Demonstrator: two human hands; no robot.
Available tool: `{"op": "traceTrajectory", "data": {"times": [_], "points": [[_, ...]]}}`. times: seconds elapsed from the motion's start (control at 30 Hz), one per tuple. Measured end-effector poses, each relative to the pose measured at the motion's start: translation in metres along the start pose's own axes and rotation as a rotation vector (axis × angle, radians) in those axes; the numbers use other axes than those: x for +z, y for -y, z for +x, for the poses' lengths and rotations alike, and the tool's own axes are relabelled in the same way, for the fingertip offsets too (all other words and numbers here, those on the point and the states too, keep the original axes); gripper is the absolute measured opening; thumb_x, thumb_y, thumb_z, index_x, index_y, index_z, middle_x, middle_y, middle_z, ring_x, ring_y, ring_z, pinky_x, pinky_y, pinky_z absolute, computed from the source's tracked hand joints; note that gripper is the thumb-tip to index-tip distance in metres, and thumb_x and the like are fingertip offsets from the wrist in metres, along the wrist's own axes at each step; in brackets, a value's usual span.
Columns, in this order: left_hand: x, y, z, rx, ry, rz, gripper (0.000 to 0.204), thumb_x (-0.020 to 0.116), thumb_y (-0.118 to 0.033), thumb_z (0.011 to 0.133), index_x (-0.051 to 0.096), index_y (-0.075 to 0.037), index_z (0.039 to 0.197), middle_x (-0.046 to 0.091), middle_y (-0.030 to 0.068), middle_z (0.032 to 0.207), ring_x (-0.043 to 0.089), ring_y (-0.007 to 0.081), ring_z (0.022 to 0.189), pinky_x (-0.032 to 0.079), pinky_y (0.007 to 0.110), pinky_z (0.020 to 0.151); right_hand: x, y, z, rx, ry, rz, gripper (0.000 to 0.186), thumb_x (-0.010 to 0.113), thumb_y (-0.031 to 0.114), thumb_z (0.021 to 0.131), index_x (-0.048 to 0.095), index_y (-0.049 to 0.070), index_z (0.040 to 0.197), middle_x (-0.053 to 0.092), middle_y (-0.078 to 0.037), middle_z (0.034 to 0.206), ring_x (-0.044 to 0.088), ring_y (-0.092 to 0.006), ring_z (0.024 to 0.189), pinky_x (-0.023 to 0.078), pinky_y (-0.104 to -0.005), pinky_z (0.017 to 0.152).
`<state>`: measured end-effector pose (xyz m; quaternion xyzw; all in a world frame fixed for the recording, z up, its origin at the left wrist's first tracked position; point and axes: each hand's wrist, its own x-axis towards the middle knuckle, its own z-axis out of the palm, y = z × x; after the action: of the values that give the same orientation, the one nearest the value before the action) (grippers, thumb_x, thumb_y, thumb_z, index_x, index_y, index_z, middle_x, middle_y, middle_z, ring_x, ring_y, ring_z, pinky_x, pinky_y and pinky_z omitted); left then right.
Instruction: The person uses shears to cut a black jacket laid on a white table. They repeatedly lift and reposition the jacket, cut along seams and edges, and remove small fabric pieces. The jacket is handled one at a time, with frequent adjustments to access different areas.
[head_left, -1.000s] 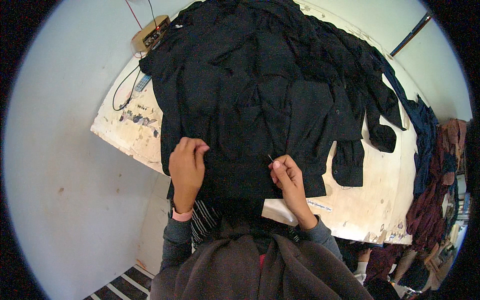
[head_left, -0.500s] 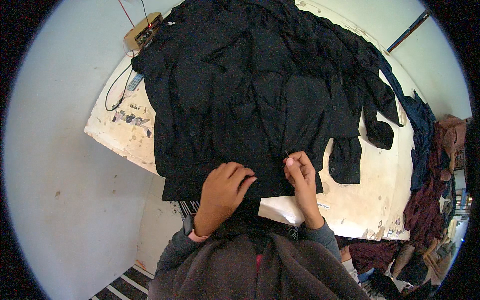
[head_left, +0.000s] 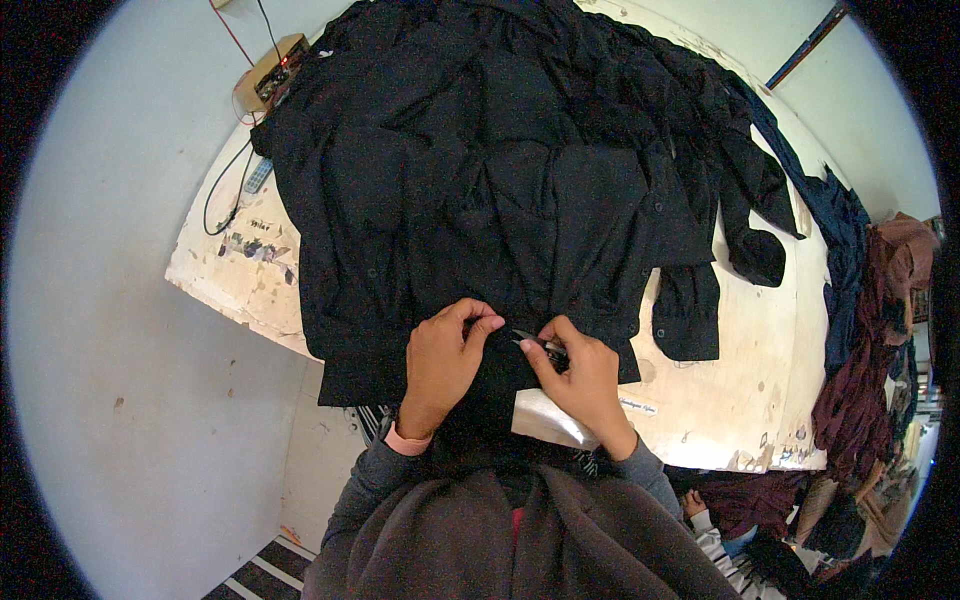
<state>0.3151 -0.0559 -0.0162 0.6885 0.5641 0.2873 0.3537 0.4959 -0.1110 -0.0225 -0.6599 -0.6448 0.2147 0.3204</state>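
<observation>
A large black garment (head_left: 420, 200) with buttons lies spread and wrinkled across the table, its lower edge toward me. Over its near part, my left hand (head_left: 446, 352) pinches thumb and fingers together; whether cloth or a thread is between them is too dark to make out. My right hand (head_left: 580, 372) holds a small pair of thread snips (head_left: 550, 350), mostly covered by the fingers. Their pointed blades face left, close to my left fingertips. A buttoned black cuff (head_left: 686, 335) rests on the tabletop right of the garment's body.
The worn pale table (head_left: 740, 400) shows along both sides. At its far left are a box with exposed electronics (head_left: 272, 75), cables and a grey remote control (head_left: 259, 177). Dark blue cloth (head_left: 845, 230) and maroon cloth (head_left: 855, 400) hang at the right. Below right, another person's hand (head_left: 693, 503) shows.
My right hand has moved left and turned, bringing the snips' blades toward my left fingertips. My left hand has shifted slightly up and closed into a pinch.
</observation>
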Motion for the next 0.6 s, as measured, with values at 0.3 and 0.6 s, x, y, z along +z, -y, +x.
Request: {"op": "traceTrajectory", "data": {"times": [0.3,0.6], "points": [[-0.002,0.010,0.004,-0.022,0.016,-0.146,0.019,0.066,-0.021,0.098,0.071,-0.003,0.102,0.075,0.0110,0.091,0.073,0.0233,0.075,0.054,0.034,0.069,0.014,0.005,0.003,-0.232,-0.077,-0.367,0.026,0.076,0.034,0.088,0.063,0.011,0.089,0.066,-0.007,0.066,0.063,-0.0285,0.051,0.046,-0.0367,0.051],[-0.076,0.037,-0.029,-0.071,-0.327,-0.646,0.029,0.070,-0.018,0.098,0.057,-0.003,0.119,0.066,0.0077,0.112,0.060,0.0141,0.093,0.048,0.026,0.082,-0.010,-0.018,-0.020,-0.370,0.131,-0.166,0.022,0.079,0.024,0.075,0.069,0.012,0.092,0.070,-0.004,0.080,0.067,-0.0226,0.066,0.048,-0.0354,0.063]]}}
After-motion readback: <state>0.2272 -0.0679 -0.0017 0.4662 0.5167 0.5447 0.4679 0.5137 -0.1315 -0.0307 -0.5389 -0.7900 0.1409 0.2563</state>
